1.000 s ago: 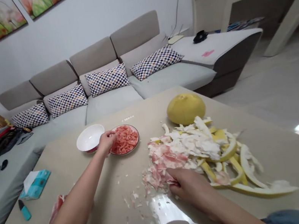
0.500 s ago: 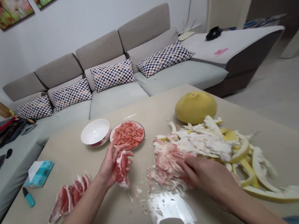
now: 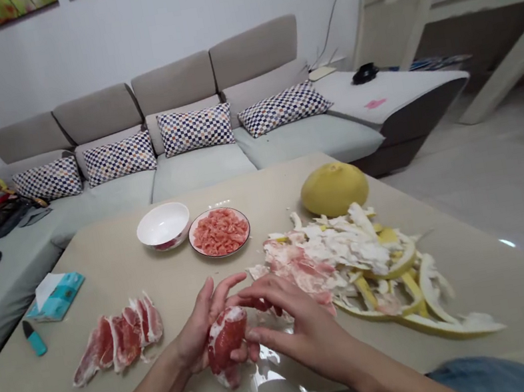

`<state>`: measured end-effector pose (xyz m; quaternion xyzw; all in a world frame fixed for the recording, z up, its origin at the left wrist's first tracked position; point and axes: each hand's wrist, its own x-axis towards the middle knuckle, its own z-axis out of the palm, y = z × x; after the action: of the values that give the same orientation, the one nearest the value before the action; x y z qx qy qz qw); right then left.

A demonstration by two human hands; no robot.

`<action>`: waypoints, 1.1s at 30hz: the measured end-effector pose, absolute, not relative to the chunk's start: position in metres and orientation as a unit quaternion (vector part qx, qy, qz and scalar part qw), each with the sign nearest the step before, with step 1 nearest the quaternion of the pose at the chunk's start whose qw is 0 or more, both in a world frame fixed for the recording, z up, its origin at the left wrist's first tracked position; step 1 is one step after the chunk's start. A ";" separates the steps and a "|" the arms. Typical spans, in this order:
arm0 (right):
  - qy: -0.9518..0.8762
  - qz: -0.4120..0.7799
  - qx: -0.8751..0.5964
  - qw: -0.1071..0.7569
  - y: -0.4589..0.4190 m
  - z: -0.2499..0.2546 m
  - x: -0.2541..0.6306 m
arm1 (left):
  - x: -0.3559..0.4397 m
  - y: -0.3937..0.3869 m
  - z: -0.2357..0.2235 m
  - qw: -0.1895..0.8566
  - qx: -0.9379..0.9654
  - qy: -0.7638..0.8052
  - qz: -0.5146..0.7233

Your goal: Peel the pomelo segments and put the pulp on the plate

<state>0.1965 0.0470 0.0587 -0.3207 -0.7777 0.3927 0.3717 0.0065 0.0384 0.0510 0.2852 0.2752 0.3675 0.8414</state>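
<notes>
My left hand (image 3: 196, 337) is closed round a peeled red pomelo segment (image 3: 228, 342), which has white pith along its upper part. My right hand (image 3: 298, 328) is at the segment's right side, thumb and fingers apart and fingertips close to the segment and my left fingers. Whether those fingertips touch it, I cannot tell. Several more pomelo segments (image 3: 120, 336) lie in a row on the left of the table. Beyond my hands, a plate (image 3: 196, 250) holds a heap of loose red pulp (image 3: 221, 231). To the right lies a pile of pinkish membrane scraps (image 3: 294, 264).
White pith and yellow pomelo peel (image 3: 446, 322) spread over the table's right side, with a whole pomelo (image 3: 334, 188) behind. A white bowl (image 3: 163, 223) adjoins the plate. A tissue pack (image 3: 59, 296) and a small teal-handled knife (image 3: 35, 339) lie far left. A sofa (image 3: 201, 166) stands beyond.
My right hand has moved left from the scrap pile to the segment in my left hand. My left hand has come nearer to me with the segment, away from the plate.
</notes>
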 end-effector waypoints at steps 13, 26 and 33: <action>-0.655 0.547 -0.397 0.336 0.055 0.043 0.188 | 0.015 0.012 0.038 0.718 0.353 0.414 0.434; -0.778 0.334 -0.374 0.380 0.039 0.015 0.158 | -0.007 -0.006 -0.003 0.716 0.122 0.411 0.551; -0.806 0.320 -0.354 0.351 0.032 0.009 0.144 | -0.011 -0.011 -0.003 0.716 0.123 0.389 0.567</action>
<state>0.1445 0.0324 0.0087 -0.3543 -0.8057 0.3195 0.3511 -0.0110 -0.0113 -0.0032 0.1233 0.3889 0.5665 0.7159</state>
